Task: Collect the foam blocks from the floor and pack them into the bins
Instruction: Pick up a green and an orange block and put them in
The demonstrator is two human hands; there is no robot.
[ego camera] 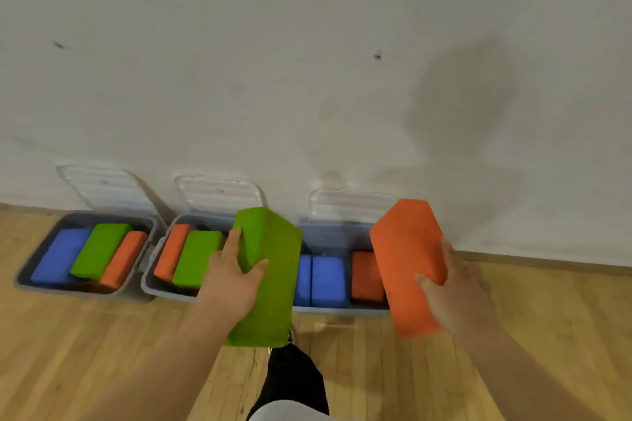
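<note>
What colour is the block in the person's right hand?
Orange; the block in the right hand shows clearly in the head view.

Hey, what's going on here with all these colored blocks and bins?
A person is packing foam blocks away. The left hand grips a green block and the right hand grips an orange block, both held up in front of three open bins: the left bin, middle bin and right bin. All three already hold some blocks.

left hand (232, 280) – grips green block (270, 280) | right hand (451, 287) – grips orange block (407, 260) | three bins (150, 287) at wall
</note>
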